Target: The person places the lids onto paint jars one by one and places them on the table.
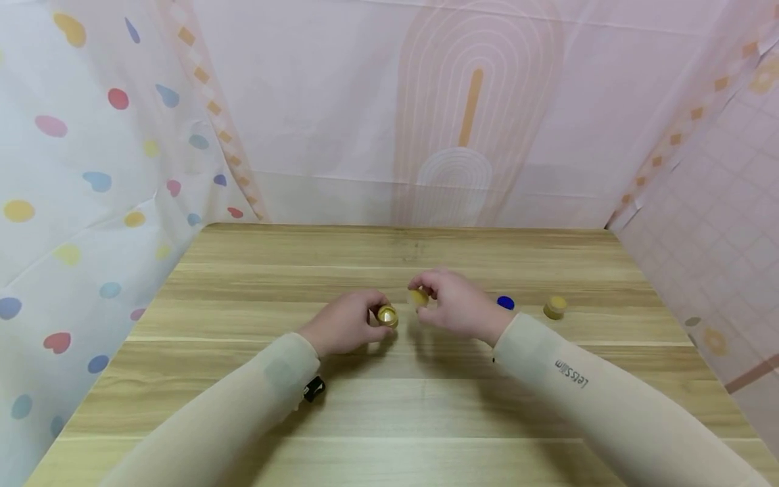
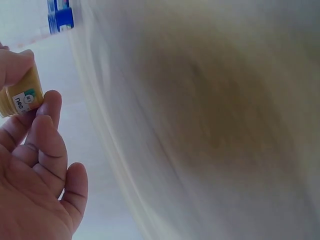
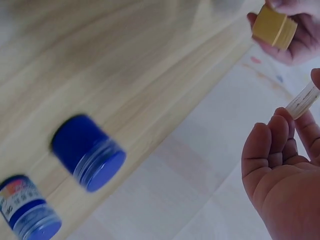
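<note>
My left hand [image 1: 349, 323] grips a small gold paint jar [image 1: 388, 316] between thumb and fingers, its open top facing up. A label shows on the jar [image 2: 24, 97] in the left wrist view. Just to its right, my right hand [image 1: 453, 304] pinches a round screw lid [image 1: 418, 297], apart from the jar. From the right wrist, the lid [image 3: 303, 101] looks clear and ridged on its side, and the gold jar [image 3: 272, 27] stays in the other hand.
Right of the right hand, a blue-topped jar [image 1: 506, 302] and a yellow-topped jar [image 1: 555, 308] stand on the wooden table [image 1: 389, 406]. Two blue jars, one plain [image 3: 87, 152] and one labelled [image 3: 27, 207], show in the right wrist view. Patterned cloth [image 1: 316, 101] hangs behind the table.
</note>
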Motion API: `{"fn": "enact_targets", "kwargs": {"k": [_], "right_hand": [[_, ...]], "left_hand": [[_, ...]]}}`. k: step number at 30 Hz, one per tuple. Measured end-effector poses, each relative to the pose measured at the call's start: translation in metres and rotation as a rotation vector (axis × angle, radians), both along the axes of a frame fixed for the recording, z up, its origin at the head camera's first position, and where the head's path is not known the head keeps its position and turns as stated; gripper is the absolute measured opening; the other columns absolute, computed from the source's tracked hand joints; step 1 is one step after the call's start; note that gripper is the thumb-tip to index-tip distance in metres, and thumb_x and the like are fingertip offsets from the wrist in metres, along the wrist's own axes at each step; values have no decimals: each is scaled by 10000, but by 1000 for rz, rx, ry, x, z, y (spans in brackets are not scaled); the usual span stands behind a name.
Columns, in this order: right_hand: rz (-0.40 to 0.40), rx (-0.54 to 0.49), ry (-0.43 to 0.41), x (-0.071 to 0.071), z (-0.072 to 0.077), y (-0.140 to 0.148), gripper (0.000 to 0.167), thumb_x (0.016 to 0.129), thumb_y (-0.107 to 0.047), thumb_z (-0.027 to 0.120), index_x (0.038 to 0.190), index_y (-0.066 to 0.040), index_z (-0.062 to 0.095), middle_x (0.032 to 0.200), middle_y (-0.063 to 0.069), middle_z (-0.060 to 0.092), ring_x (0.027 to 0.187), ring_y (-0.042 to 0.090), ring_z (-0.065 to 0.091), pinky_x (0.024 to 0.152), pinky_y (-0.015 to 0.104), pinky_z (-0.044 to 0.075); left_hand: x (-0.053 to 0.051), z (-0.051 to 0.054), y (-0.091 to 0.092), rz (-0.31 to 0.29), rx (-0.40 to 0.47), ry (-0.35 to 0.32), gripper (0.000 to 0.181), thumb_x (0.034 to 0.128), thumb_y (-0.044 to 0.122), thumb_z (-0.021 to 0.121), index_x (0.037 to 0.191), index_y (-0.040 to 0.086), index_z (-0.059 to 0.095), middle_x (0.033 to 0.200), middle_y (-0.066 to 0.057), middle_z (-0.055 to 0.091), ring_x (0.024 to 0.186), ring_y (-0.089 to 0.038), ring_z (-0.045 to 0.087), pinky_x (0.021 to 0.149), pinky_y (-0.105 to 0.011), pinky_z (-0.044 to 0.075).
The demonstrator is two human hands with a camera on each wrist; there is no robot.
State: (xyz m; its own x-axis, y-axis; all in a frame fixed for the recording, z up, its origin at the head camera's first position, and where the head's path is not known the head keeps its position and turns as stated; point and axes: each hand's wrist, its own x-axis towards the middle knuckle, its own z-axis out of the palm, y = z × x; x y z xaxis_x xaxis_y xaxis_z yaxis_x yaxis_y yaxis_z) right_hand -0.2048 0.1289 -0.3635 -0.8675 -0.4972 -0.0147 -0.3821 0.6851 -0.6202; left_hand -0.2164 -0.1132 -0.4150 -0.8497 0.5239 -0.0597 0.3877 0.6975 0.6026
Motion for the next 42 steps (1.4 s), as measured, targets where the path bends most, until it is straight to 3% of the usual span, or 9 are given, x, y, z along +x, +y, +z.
{"fn": "enact_targets", "kwargs": {"k": [11, 18, 28, 42], "right_hand": [[79, -30, 30, 13, -8, -12, 254, 929, -104, 760, 1171, -67, 695, 1105, 41, 664, 1016, 197, 620, 892, 330, 546], [118, 26, 84, 19, -11, -15, 297, 920, -119, 766, 1209, -81, 710, 1168, 29, 680, 1040, 162, 644, 904, 303, 562], [134, 55, 92, 20, -13, -16, 326, 936, -123, 753, 1258, -92, 712, 1203, 14, 688, 1078, 169, 646, 938, 325, 560], [147, 95, 99, 22, -11, -17, 347, 944, -139, 765, 1281, -74, 712, 1204, 26, 691, 1098, 171, 655, 959, 337, 564]], "left_hand": [[11, 2, 7, -25, 34, 24, 201, 903, 237, 823, 1060, 204, 702, 902, 83, 685, 720, -100, 580, 654, -283, 502], [16, 3, 8, -41, 38, 40, 235, 903, 245, 828, 1094, 185, 705, 866, 90, 666, 679, -95, 551, 594, -256, 473], [20, 3, 11, -43, 28, 29, 332, 915, 256, 823, 1217, 174, 710, 801, 93, 627, 649, -103, 534, 570, -256, 451], [20, 3, 13, -45, 27, 22, 209, 914, 279, 831, 1042, 197, 688, 804, 75, 627, 652, -105, 523, 596, -266, 453]]}}
